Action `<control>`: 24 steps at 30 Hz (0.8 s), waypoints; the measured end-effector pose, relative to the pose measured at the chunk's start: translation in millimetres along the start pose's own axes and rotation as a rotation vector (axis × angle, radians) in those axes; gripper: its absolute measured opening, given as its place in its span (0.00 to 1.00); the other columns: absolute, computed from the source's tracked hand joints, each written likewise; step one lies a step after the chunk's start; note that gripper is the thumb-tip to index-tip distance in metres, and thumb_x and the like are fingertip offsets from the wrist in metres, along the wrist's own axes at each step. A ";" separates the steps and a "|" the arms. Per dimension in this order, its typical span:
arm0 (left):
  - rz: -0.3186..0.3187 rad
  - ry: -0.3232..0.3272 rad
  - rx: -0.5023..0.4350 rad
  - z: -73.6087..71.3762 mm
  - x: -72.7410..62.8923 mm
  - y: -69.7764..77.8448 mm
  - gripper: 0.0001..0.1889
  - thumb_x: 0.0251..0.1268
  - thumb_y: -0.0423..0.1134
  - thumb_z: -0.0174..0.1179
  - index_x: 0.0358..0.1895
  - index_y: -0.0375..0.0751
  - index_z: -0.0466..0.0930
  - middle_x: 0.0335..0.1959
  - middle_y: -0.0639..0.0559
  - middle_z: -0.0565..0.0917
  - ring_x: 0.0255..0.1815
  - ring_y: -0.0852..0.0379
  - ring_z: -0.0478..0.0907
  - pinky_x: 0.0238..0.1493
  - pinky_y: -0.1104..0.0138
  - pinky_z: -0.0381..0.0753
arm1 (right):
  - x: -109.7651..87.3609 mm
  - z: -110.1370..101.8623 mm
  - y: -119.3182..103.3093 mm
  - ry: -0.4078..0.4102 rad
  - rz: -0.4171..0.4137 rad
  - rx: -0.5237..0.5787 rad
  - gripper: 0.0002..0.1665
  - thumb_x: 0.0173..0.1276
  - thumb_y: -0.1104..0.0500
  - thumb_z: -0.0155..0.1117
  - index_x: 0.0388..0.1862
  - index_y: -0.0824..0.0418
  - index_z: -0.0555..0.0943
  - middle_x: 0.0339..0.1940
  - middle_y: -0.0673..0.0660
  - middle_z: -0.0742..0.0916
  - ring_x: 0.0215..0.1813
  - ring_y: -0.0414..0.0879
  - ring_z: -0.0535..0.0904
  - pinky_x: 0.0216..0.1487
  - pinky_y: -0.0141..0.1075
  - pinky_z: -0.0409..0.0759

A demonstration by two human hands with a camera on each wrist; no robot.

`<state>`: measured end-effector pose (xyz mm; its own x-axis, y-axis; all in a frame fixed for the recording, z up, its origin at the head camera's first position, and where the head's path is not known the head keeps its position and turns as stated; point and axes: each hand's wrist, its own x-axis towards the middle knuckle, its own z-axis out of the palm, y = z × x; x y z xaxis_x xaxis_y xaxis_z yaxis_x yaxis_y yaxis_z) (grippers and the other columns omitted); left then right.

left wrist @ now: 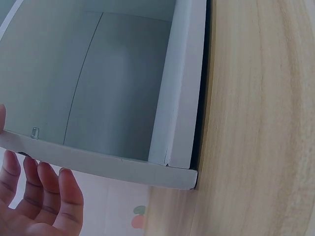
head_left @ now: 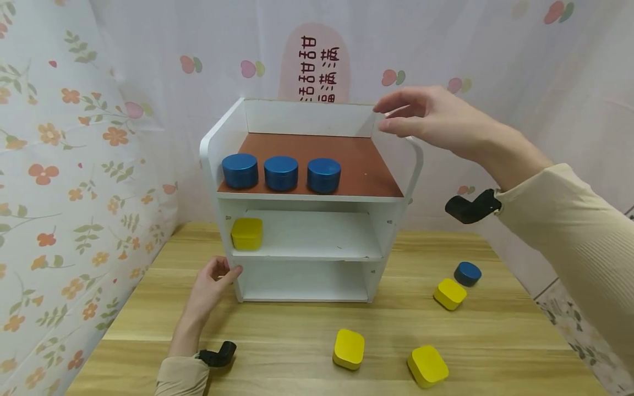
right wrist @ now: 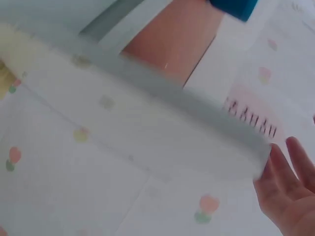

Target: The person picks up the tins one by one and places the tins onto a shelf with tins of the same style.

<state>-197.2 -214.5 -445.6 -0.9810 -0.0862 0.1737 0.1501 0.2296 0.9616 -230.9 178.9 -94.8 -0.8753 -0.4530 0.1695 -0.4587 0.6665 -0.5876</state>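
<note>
A small white shelf unit [head_left: 317, 234] with a brown top board stands on the wooden table. My left hand [head_left: 210, 289] grips its left side panel low down, thumb at the front edge; in the left wrist view the curled fingers [left wrist: 47, 189] lie along the panel's outer side. Up at the unit's top right corner, my right hand [head_left: 428, 118] hovers with loosely bent fingers and holds nothing. Three round blue tins [head_left: 281, 174] stand in a row on the brown top [head_left: 317, 144]. One yellow square tin [head_left: 247, 234] sits at the left of the middle shelf.
On the table [head_left: 277, 341], right of the unit, lie a round blue tin [head_left: 468, 273] and a yellow tin [head_left: 449, 293] close together. Two more yellow tins, one nearer the middle [head_left: 349, 349] and another to its right [head_left: 428, 366], lie in front. A patterned curtain [head_left: 198, 121] hangs behind.
</note>
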 end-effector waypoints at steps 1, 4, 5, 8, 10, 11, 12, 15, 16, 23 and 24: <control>-0.002 0.002 -0.001 0.4 -0.2 -0.3 0.19 0.66 0.44 0.65 0.46 0.33 0.69 0.39 0.46 0.73 0.42 0.55 0.70 0.40 0.68 0.70 | -2.2 -3.3 3.3 0.024 0.008 0.001 0.30 0.69 0.43 0.63 0.66 0.51 0.72 0.62 0.53 0.78 0.59 0.49 0.73 0.62 0.50 0.64; -0.004 0.005 -0.002 0.8 -0.5 -0.9 0.19 0.67 0.44 0.64 0.46 0.33 0.69 0.39 0.46 0.74 0.42 0.55 0.70 0.40 0.68 0.69 | -7.0 -13.7 15.2 0.092 0.038 0.000 0.27 0.69 0.43 0.63 0.64 0.50 0.74 0.60 0.54 0.80 0.55 0.49 0.76 0.59 0.47 0.65; -0.006 0.006 -0.003 1.0 -0.6 -1.0 0.19 0.67 0.43 0.64 0.46 0.33 0.69 0.40 0.45 0.74 0.42 0.56 0.70 0.40 0.68 0.69 | -8.8 -17.1 19.9 0.111 0.051 0.000 0.27 0.70 0.43 0.62 0.63 0.50 0.74 0.59 0.53 0.80 0.54 0.50 0.76 0.59 0.47 0.65; -0.003 0.006 -0.001 1.4 -0.3 -0.8 0.18 0.67 0.43 0.64 0.46 0.33 0.69 0.40 0.45 0.74 0.42 0.56 0.70 0.40 0.68 0.69 | -14.2 -26.5 36.1 0.157 0.083 0.001 0.26 0.70 0.43 0.62 0.63 0.49 0.74 0.60 0.52 0.79 0.52 0.48 0.77 0.62 0.51 0.61; -0.004 0.007 -0.006 1.9 0.0 -0.7 0.18 0.67 0.43 0.64 0.46 0.33 0.69 0.40 0.45 0.74 0.42 0.57 0.70 0.40 0.68 0.69 | -18.0 -31.1 48.7 0.177 0.102 -0.009 0.26 0.70 0.43 0.61 0.64 0.49 0.74 0.61 0.51 0.78 0.52 0.47 0.77 0.63 0.55 0.58; -0.006 0.008 -0.009 2.2 0.1 -0.7 0.18 0.67 0.43 0.65 0.46 0.33 0.69 0.40 0.44 0.74 0.42 0.57 0.70 0.40 0.68 0.68 | -20.1 -32.7 55.8 0.184 0.107 -0.012 0.26 0.71 0.43 0.61 0.64 0.50 0.73 0.61 0.52 0.78 0.51 0.47 0.77 0.63 0.58 0.57; -0.007 0.008 -0.013 2.4 0.2 -0.7 0.18 0.67 0.43 0.65 0.46 0.32 0.69 0.40 0.44 0.74 0.42 0.57 0.70 0.40 0.68 0.68 | -22.1 -34.1 62.9 0.189 0.116 -0.014 0.26 0.71 0.43 0.61 0.64 0.50 0.73 0.61 0.52 0.78 0.51 0.47 0.76 0.63 0.60 0.57; -0.009 0.005 -0.016 3.0 0.5 -0.7 0.18 0.66 0.43 0.65 0.46 0.33 0.69 0.40 0.45 0.74 0.42 0.57 0.70 0.40 0.69 0.68 | -28.8 -35.8 86.4 0.199 0.138 -0.021 0.27 0.72 0.44 0.60 0.65 0.52 0.72 0.61 0.53 0.78 0.50 0.46 0.76 0.62 0.63 0.57; -0.011 0.003 -0.016 2.8 0.5 -0.7 0.18 0.66 0.43 0.65 0.46 0.33 0.69 0.40 0.45 0.74 0.42 0.57 0.70 0.40 0.69 0.68 | -31.1 -35.6 94.4 0.199 0.148 -0.025 0.27 0.72 0.44 0.60 0.65 0.52 0.72 0.60 0.52 0.79 0.49 0.45 0.77 0.62 0.63 0.59; -0.015 -0.004 -0.010 2.0 0.4 -0.2 0.18 0.67 0.43 0.64 0.47 0.34 0.69 0.40 0.47 0.74 0.42 0.57 0.69 0.40 0.68 0.67 | -53.9 -27.0 152.9 0.195 0.209 -0.045 0.30 0.71 0.44 0.61 0.65 0.58 0.71 0.57 0.49 0.80 0.45 0.36 0.79 0.55 0.42 0.70; -0.015 -0.003 -0.011 1.9 0.7 -0.6 0.18 0.67 0.43 0.64 0.47 0.34 0.69 0.40 0.47 0.74 0.42 0.57 0.69 0.40 0.68 0.67 | -57.6 -24.6 161.5 0.196 0.216 -0.049 0.30 0.71 0.44 0.61 0.65 0.58 0.71 0.55 0.48 0.80 0.44 0.35 0.80 0.53 0.37 0.71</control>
<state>-198.2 -212.9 -446.5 -0.9834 -0.0870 0.1589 0.1369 0.2181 0.9663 -258.3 327.2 -180.0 -0.9641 -0.1775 0.1974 -0.2614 0.7647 -0.5890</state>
